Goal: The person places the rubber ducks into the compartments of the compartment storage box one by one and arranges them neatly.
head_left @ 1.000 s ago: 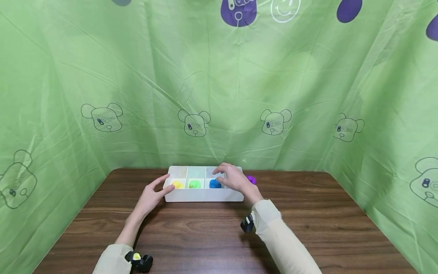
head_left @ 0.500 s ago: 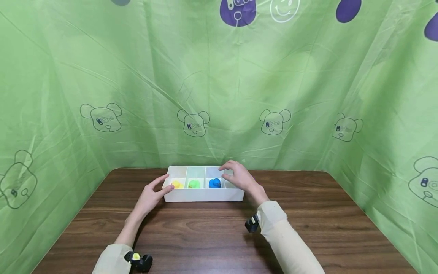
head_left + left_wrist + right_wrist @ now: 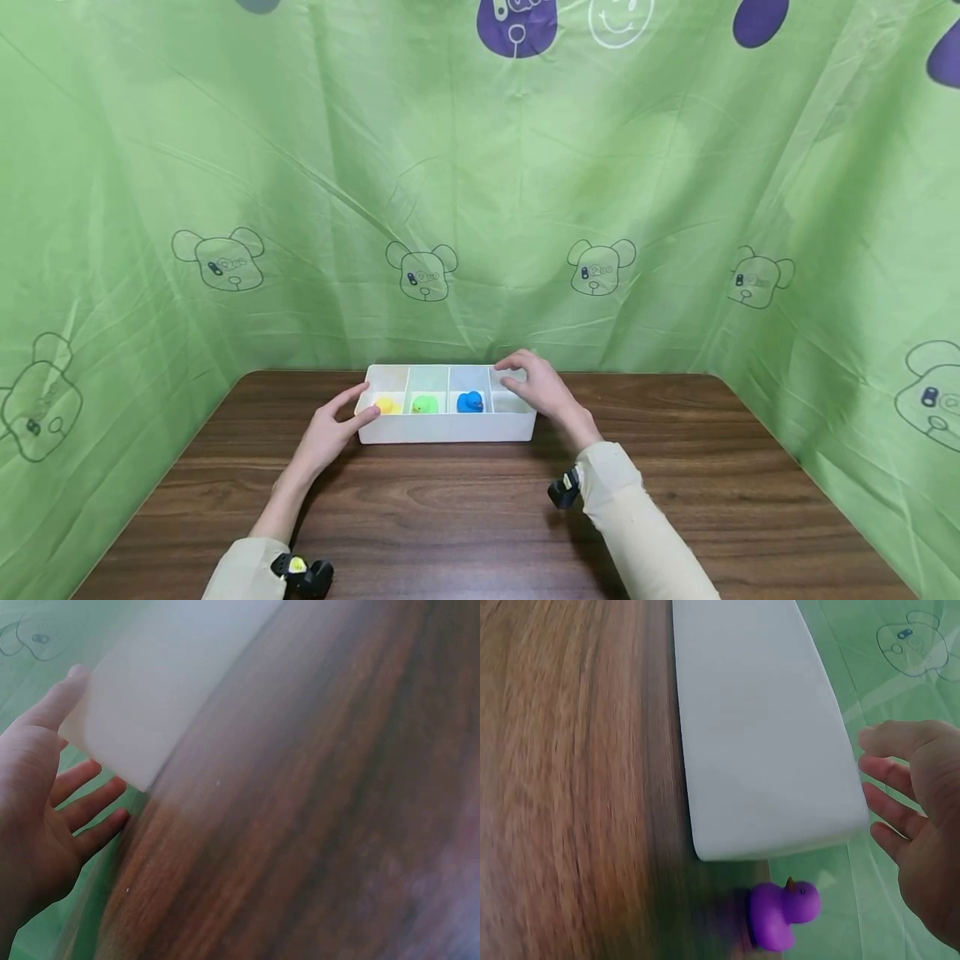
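A white divided box (image 3: 446, 429) stands near the table's far edge. In its compartments, left to right, sit a yellow duck (image 3: 386, 406), partly hidden, a green toy duck (image 3: 425, 405) and a blue toy duck (image 3: 470, 402). My left hand (image 3: 327, 433) rests at the box's left end, thumb at the front rim and fingers spread along the side. Over the rightmost compartment hovers my right hand (image 3: 543, 387), fingers loosely bent with nothing between them. The right wrist view shows a purple toy duck (image 3: 780, 911) on the table beside the box's right end; the head view hides it behind the hand.
The brown wood-grain table (image 3: 450, 517) extends in front of the box and to both sides. Green printed cloth (image 3: 480, 208) hangs close behind the table and along its sides.
My right hand has moved right, from above the blue duck to the rightmost compartment. The purple duck, seen earlier beside it, is now hidden in the head view. My left hand stays put.
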Demonstrator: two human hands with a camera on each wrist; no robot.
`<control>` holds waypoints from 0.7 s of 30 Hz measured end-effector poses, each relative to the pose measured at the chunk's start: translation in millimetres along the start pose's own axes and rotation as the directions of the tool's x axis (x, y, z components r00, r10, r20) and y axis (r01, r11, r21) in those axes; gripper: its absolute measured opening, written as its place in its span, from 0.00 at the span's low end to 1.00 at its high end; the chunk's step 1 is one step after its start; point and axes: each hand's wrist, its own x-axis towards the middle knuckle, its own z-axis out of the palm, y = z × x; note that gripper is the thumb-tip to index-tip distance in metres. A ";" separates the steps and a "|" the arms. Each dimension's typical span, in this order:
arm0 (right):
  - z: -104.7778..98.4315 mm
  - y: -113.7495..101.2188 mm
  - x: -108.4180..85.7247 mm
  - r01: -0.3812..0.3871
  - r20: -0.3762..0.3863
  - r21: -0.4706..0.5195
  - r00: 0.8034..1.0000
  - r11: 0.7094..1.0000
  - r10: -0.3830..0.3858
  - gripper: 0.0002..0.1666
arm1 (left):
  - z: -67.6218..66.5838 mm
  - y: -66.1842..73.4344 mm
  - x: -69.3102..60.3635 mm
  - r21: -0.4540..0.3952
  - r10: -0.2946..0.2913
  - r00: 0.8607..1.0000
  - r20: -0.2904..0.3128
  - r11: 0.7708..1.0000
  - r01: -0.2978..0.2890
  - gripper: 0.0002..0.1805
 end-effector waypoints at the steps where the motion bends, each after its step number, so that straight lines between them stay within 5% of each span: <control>1: -1.1 1.6 -0.6 0.000 -0.009 0.004 1.000 1.000 0.000 0.14 | -0.1 -0.2 0.2 -0.005 -0.001 1.000 0.001 1.000 0.001 0.38; 21: -14.8 28.6 -15.6 -0.088 -0.079 0.042 0.993 0.995 0.091 0.14 | 0.6 5.8 -3.9 0.001 0.001 1.000 -0.001 1.000 -0.001 0.37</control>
